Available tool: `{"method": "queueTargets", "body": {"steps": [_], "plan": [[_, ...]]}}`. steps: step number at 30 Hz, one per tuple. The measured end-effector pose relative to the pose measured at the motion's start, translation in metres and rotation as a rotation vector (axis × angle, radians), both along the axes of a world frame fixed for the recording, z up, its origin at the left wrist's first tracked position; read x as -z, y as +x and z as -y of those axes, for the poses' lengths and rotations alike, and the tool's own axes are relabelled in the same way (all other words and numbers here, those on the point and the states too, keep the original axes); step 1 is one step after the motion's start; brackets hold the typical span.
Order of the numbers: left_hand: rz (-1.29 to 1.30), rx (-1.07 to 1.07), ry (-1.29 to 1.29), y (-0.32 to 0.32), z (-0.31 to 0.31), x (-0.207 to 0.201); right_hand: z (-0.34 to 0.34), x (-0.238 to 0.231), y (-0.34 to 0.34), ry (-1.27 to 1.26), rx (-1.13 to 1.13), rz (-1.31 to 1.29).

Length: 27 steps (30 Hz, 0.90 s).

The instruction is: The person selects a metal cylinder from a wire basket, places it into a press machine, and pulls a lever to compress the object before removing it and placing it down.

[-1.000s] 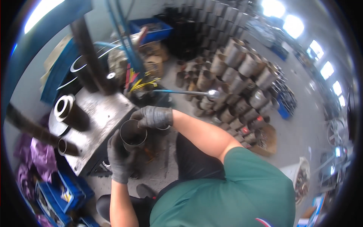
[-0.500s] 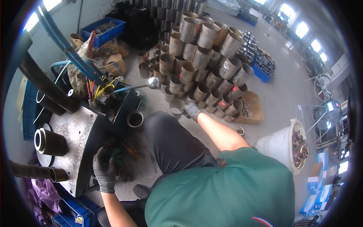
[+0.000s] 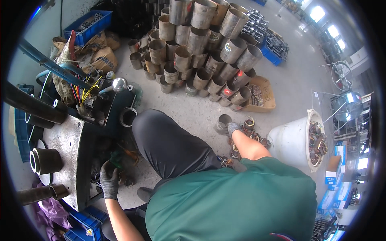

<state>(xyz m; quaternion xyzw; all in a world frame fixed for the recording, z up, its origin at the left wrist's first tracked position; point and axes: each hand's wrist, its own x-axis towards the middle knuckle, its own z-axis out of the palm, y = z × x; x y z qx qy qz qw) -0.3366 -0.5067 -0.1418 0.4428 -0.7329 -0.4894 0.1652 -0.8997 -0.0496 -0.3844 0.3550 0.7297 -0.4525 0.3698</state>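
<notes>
My right hand (image 3: pixel 233 129), in a grey glove, is closed on the rim side of a short metal cylinder (image 3: pixel 221 124), low over the floor to my right; most of its fingers are hidden. Coils with coloured wires, which look like wound motor stators (image 3: pixel 249 123), lie on the floor right beside that hand. My left hand (image 3: pixel 109 182), gloved as well, hangs by the edge of the steel machine table (image 3: pixel 72 134), its thumb and fingers apart and nothing between them. On that table stands a dark stepped sleeve (image 3: pixel 47 160).
Stacked metal cylinders (image 3: pixel 199 40) rise ahead, beside a cardboard box (image 3: pixel 263 96). A white tub (image 3: pixel 291 138) of wound coils stands at right. The machine's ball-ended lever (image 3: pixel 119 84) and an open round part (image 3: pixel 128 117) are near my knee.
My right hand has moved right, away from the stack, with the metal cylinder toward the coils on the floor. My left hand stays by the machine table. The view has shifted.
</notes>
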Motion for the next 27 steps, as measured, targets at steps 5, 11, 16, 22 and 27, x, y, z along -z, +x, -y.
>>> {"method": "queueTargets", "body": {"steps": [5, 11, 16, 22, 27], "plan": [[0.12, 0.023, -0.044, 0.014, 0.002, 0.019, 0.011, -0.007, -0.004, -0.021, 0.119, -0.067], [0.202, -0.01, -0.067, 0.03, 0.0, 0.017, 0.069, 0.015, 0.008, -0.082, 0.09, -0.159], [0.125, 0.005, 0.008, 0.032, 0.001, 0.033, 0.102, 0.089, -0.019, -0.202, -0.018, -0.34], [0.153, -0.118, 0.146, 0.077, -0.003, 0.04, 0.183, 0.018, 0.025, -0.172, -0.03, -0.319], [0.114, 0.079, 0.203, 0.024, 0.018, 0.09, 0.01, 0.127, -0.069, 0.22, 0.058, -0.745]]}}
